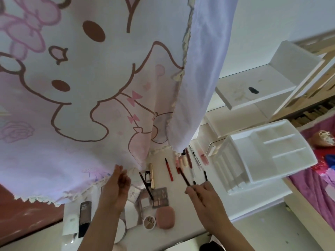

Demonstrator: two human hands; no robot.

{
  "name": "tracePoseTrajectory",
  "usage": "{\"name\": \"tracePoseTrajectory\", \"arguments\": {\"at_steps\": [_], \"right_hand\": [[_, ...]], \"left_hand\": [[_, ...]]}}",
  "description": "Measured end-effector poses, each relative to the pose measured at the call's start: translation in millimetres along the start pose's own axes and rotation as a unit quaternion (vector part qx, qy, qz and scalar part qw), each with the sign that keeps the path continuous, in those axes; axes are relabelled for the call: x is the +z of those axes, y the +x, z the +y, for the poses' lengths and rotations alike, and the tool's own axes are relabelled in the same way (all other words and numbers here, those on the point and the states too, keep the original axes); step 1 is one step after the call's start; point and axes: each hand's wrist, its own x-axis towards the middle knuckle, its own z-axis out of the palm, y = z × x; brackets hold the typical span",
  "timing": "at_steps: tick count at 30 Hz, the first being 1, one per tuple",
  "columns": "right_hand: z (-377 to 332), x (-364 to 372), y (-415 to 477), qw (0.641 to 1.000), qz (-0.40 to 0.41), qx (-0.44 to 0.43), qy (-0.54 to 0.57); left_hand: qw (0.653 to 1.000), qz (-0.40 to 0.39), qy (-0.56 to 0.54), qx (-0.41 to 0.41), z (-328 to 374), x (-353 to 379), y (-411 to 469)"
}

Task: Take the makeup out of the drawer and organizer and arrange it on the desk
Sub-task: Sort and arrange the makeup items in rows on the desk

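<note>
Right hand (204,196) pinches a thin dark-red pencil (184,176) by its near end. Tip points away, over the row of liners & tubes (169,170) laid on the surface (181,214), left of the white organizer (262,153). Left hand (116,187) is loose w/ fingers fairly straight and nothing in it, just by the curtain (72,105) hem; touching or not, can't tell. Pencil prob. v. light, stiff, round, so it'll roll. Core likely snaps if dropped. Best held mid-barrel, thumb & 2 fingers, set down flat.
</note>
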Motion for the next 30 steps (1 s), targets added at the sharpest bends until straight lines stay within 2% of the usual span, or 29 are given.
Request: {"name": "tracePoseTrajectory", "arguments": {"at_steps": [3, 5, 7, 18, 25, 28, 30], "right_hand": [[-23, -1, 6, 0.980, 0.085, 0.050, 0.174], [-41, -4, 11, 0.953, 0.102, 0.065, 0.279], [-53, -5, 15, 0.934, 0.102, 0.054, 0.339], [-53, 9, 16, 0.935, 0.046, 0.043, 0.349], [-46, 14, 20, 0.927, 0.051, 0.049, 0.368], [-40, 14, 22, 0.916, 0.028, 0.075, 0.394], [-34, 10, 24, 0.913, 0.014, 0.092, 0.398]], "left_hand": [[0.999, -0.036, 0.003, -0.037, -20, 15, -21], [0.997, -0.048, 0.011, -0.057, -36, 26, -35], [0.995, -0.063, 0.019, -0.070, -46, 33, -44], [0.993, -0.086, 0.038, -0.077, -55, 39, -55], [0.991, -0.106, 0.048, -0.062, -59, 33, -53], [0.985, -0.123, 0.112, -0.051, -56, 29, -54], [0.960, -0.150, 0.234, -0.024, -54, 25, -55]]}}
